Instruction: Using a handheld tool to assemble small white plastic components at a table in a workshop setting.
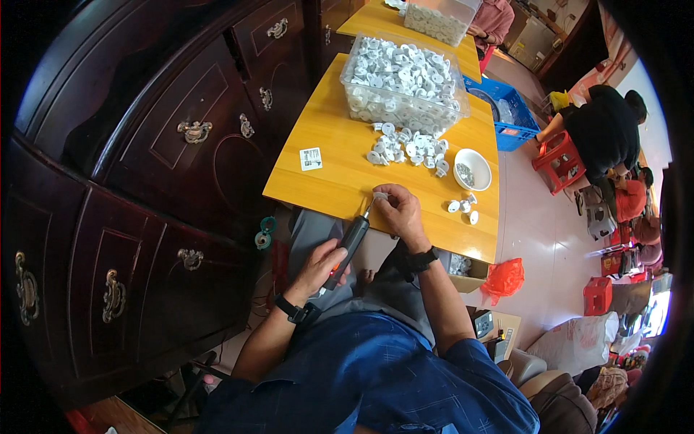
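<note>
Bright daylight from the right w/ glare on the floor [531, 217]; heavy fisheye bend, black corners, cabinet [144, 181] side dim.

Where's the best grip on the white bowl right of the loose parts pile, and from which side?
Probably the rim of the white bowl, pinched from above on its right side. It sits upright and open-topped on the yellow table; loose white parts crowd its left, and small metal pieces fill the bottom, so lifting it level looks safest.
</note>
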The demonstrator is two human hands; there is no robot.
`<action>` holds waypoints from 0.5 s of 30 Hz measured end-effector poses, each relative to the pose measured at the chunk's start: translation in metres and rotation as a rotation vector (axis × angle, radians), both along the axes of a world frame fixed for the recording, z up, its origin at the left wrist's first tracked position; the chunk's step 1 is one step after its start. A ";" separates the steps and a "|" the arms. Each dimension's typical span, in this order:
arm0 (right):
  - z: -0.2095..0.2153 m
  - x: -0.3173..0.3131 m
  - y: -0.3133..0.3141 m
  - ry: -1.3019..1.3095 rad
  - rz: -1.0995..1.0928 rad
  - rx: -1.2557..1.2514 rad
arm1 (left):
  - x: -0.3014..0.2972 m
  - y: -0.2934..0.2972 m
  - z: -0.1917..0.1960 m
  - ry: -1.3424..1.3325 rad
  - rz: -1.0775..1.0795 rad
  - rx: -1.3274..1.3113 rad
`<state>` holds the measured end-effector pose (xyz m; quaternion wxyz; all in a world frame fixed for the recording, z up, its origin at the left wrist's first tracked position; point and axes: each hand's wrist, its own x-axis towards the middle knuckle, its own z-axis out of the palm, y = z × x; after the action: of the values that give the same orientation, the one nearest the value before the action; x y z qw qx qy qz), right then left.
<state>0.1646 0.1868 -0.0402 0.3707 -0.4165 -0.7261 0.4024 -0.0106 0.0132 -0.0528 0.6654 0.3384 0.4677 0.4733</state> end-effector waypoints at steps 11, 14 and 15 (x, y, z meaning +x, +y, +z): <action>-0.001 0.000 0.000 0.016 -0.010 -0.013 | 0.000 0.000 -0.001 0.012 0.000 -0.005; -0.002 -0.001 -0.001 0.032 -0.017 -0.004 | 0.000 0.000 -0.002 0.033 -0.002 0.002; -0.002 -0.001 -0.001 0.032 -0.016 -0.004 | 0.000 0.000 -0.001 0.028 -0.002 -0.001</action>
<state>0.1640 0.1863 -0.0425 0.3847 -0.4166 -0.7159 0.4074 -0.0103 0.0132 -0.0537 0.6595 0.3451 0.4768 0.4674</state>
